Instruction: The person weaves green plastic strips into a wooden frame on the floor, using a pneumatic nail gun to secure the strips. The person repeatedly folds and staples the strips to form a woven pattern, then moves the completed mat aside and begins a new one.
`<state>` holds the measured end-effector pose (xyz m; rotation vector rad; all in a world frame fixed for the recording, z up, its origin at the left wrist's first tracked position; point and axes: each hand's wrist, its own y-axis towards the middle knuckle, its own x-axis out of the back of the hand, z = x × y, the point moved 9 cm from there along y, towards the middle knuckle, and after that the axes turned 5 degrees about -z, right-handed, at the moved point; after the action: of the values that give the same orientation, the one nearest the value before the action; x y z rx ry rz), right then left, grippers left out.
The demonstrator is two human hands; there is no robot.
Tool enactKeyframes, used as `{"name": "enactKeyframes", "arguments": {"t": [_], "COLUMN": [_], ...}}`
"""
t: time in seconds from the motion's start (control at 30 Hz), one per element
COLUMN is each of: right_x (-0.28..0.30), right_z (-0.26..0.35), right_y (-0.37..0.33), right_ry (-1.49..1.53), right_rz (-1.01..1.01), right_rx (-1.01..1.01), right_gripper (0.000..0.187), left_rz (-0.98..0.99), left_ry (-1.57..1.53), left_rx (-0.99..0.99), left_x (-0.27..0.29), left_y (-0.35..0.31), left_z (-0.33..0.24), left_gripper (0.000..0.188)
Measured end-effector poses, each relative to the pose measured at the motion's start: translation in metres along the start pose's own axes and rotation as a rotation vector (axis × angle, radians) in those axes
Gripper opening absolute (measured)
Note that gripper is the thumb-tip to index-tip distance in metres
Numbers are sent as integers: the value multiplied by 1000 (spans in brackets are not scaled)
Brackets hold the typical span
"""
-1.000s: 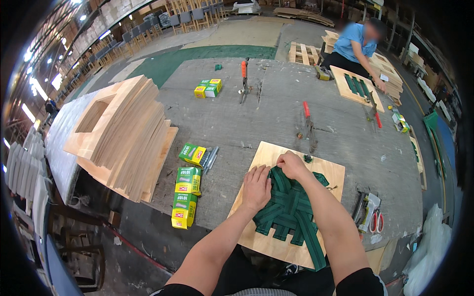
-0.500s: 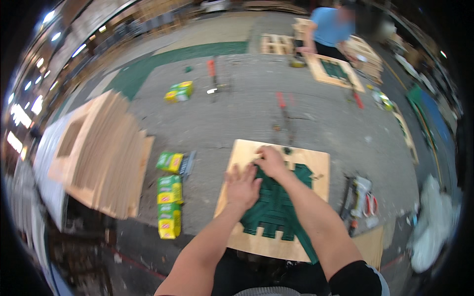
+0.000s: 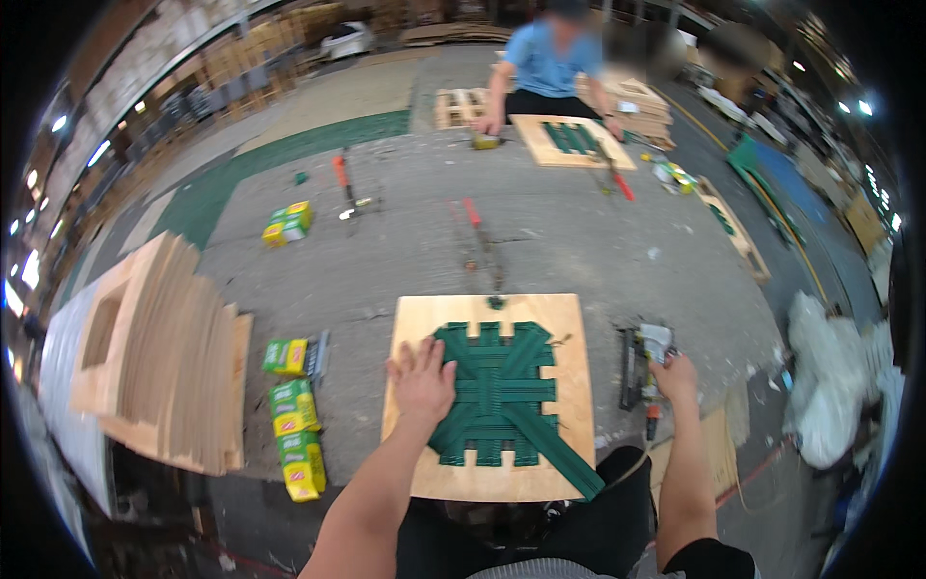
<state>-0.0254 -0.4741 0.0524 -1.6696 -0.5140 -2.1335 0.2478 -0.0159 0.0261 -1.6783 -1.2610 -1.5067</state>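
Head: right hand [image 3: 676, 377] on one nail gun [image 3: 657, 339]

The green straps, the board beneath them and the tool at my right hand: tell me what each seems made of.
Green straps: probably synthetic or elastic webbing, matte; flat bands with fine lines.
Board: wood, perhaps plywood, seemingly unpainted; pale tan, smooth face.
Tool: likely metal in part, silvery-grey and somewhat shiny, beside a dark section that could be metal or plastic.

Flat, moderate light over worktop [image 3: 386, 261] — lamps [image 3: 100, 151] glaring at left, soft blur overall, fisheye bending edges, corners black.
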Motion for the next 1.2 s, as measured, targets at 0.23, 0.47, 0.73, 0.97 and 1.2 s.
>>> {"name": "enactKeyframes", "arguments": {"t": [0.23, 0.47, 0.73, 0.97, 1.2], "right_x": [-9, 56, 49, -44, -77], "right_z": [10, 84, 292, 407, 418], "right_y": [12, -4, -57, -122, -124], "right_ry": [-58, 1067, 1159, 804, 615], "right_rz": [-67, -6, 626, 981, 965], "right_rx": [-17, 96, 188, 411, 433], "right_gripper": [52, 47, 36, 26, 28], "left_rz": [-21, -2, -43, -119, -165], "left_ry": [-37, -31, -69, -96, -144], "left_rx": [-6, 17, 5, -10, -19], "left_x": [7, 6, 9, 14, 16], "left_y": [1, -5, -3, -3, -4], "left_z": [0, 9, 9, 10, 10], "left_gripper": [57, 58, 58, 56, 54]}}
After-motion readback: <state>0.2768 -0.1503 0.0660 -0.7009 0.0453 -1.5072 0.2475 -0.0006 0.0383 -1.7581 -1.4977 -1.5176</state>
